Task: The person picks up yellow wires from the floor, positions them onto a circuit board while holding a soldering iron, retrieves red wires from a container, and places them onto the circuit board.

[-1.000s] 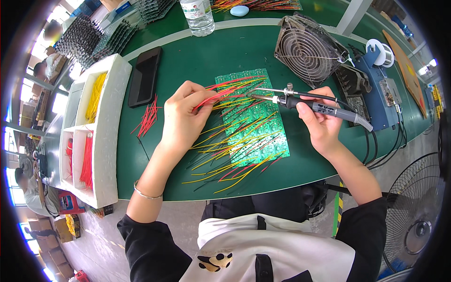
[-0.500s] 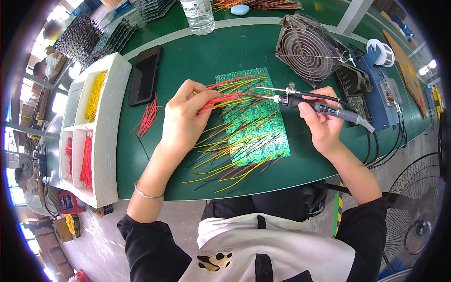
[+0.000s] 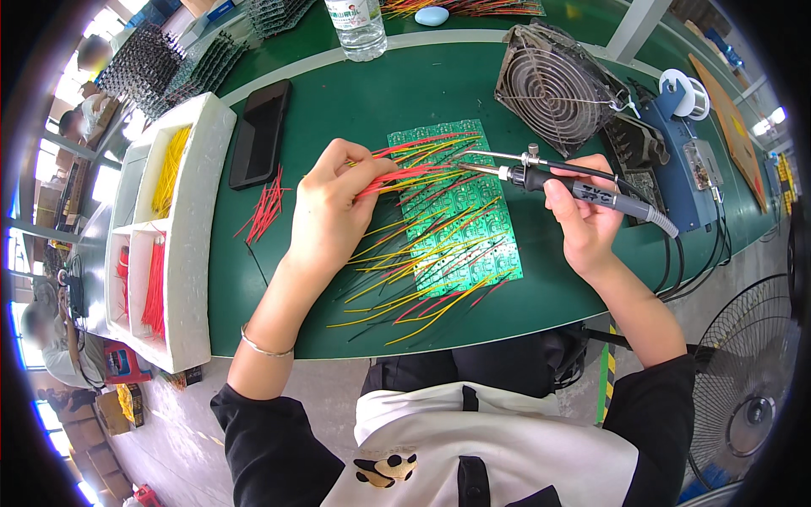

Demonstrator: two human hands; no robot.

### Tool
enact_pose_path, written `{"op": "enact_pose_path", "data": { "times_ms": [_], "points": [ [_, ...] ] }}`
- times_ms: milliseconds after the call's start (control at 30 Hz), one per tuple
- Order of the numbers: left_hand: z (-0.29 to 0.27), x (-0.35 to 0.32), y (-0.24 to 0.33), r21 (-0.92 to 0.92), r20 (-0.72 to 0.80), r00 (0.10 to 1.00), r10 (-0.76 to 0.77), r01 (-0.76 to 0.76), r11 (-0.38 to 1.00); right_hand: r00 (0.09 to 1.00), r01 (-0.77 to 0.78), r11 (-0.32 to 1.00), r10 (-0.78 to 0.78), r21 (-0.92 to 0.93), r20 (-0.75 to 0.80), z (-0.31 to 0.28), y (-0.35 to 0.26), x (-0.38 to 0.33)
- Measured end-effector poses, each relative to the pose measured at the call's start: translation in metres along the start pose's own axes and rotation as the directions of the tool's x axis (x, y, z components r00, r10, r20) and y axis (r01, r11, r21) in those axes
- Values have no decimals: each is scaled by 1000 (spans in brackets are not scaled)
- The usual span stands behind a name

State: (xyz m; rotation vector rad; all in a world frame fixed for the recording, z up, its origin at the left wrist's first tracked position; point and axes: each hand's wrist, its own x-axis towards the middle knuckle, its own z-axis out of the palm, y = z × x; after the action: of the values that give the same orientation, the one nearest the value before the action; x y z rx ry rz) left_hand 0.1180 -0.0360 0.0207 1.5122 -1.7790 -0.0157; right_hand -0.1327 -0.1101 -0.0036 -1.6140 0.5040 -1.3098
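My left hand (image 3: pixel 335 207) is closed on a bunch of red wires (image 3: pixel 389 180), whose ends reach over a green circuit board panel (image 3: pixel 509 253). In my right hand (image 3: pixel 585 215) is a soldering iron (image 3: pixel 583 193) with a thin metal feed tube fixed above it. The iron's tip points left, close to the wire ends over the upper part of the panel; whether it touches them I cannot tell. Rows of yellow, red and black wires (image 3: pixel 397 275) stick out leftward from the panel. Beside my left forearm lies a small pile of red wires (image 3: pixel 268 208).
A white foam box (image 3: pixel 190 245) with yellow and red wires stands left, beside a black phone (image 3: pixel 260 135). A water bottle (image 3: pixel 359 29) is at the back. Right of centre stand a square fan (image 3: pixel 553 93) and a blue solder feeder (image 3: pixel 676 160) with a wire spool (image 3: pixel 684 95).
My right hand and the soldering iron have shifted slightly to the right, the tip drawing back a little from my left hand. The left hand still holds the red wires in nearly the same place.
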Motion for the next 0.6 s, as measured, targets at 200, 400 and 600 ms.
{"op": "enact_pose_path", "data": {
  "times_ms": [200, 400, 600],
  "points": [
    [0, 0, -1, 3, -2, 1000, -3, 3, 1000, 1000, 7, 999, -7, -34, -1, -2, 1, 0],
    [-4, 3, 3, -5, 17, 1000, 7, -7, 1000, 988, 26, 997, -37, -74, -150, -6, -1, 4],
    [-14, 3, -5, 9, 44, 999, 25, -25, 1000, 990, -11, 1000, 8, -20, -139, -7, -1, 3]
  ]
}}
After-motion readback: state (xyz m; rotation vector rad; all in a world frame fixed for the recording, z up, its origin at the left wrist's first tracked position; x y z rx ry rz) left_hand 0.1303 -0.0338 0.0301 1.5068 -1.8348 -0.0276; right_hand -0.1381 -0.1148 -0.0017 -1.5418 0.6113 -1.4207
